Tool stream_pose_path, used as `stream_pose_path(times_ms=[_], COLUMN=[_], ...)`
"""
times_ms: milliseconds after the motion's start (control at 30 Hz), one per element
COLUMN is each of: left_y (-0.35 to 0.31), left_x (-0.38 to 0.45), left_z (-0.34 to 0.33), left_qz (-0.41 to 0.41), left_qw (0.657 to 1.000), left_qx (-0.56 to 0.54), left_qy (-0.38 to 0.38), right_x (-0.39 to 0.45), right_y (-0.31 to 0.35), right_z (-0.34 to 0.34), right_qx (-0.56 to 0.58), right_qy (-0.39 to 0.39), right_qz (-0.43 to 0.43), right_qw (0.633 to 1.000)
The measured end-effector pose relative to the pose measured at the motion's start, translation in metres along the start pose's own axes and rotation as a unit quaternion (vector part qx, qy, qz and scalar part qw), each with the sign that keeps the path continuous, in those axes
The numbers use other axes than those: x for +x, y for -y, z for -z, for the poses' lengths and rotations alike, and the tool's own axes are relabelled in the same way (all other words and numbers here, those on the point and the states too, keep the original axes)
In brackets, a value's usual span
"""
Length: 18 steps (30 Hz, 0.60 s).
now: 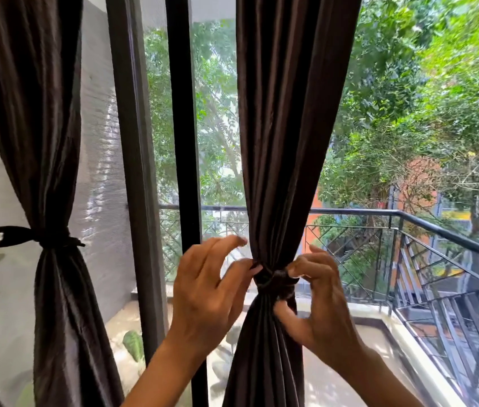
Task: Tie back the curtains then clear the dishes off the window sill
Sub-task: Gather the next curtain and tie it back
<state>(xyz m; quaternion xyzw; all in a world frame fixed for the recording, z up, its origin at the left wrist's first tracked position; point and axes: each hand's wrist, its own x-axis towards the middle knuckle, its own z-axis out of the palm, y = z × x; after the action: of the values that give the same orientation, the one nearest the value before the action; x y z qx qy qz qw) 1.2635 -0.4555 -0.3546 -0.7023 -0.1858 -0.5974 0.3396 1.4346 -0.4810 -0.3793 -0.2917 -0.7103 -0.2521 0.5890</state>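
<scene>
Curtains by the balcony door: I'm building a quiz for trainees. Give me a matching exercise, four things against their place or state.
Things:
1. left curtain
2. middle curtain
3. left hand
4. balcony railing

Place or state:
A. outside, beyond the glass
B. already tied back with a dark band
C. pinches the tie from its left side
D. gathered, its tie being worked by both hands

Pairs: 1-B, 2-D, 3-C, 4-A. The right hand pinches the tie from the other side.

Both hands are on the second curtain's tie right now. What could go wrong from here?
1. The tie looks held only by fingertip pinches from the left hand and right hand; letting go early may loosen it and let the right curtain spread open.
2. Pulling hard could drag the fabric down.
</scene>
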Motion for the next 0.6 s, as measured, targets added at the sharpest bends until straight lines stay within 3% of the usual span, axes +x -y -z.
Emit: stream_pose_path(times_ms=[133, 333, 600], left_y=[-0.005, -0.005, 0.027], left_x=[0.003, 0.001, -0.011], left_z=[-0.008, -0.02, -0.048], left_qz=[0.134, 0.253, 0.382], left_qw=[0.989, 0.952, 0.913], left_qx=[-0.069, -0.168, -0.134], left_qy=[-0.007, 0.021, 0.047], right_x=[0.009, 0.014, 0.004], right_y=[-0.01, -0.011, -0.012], right_z=[0.017, 0.026, 0.03], right_qx=[-0.073, -0.154, -0.21], right_qy=[-0.003, -0.026, 0.041], right_qz=[0.078, 0.096, 0.047], right_qw=[0.994, 0.983, 0.976])
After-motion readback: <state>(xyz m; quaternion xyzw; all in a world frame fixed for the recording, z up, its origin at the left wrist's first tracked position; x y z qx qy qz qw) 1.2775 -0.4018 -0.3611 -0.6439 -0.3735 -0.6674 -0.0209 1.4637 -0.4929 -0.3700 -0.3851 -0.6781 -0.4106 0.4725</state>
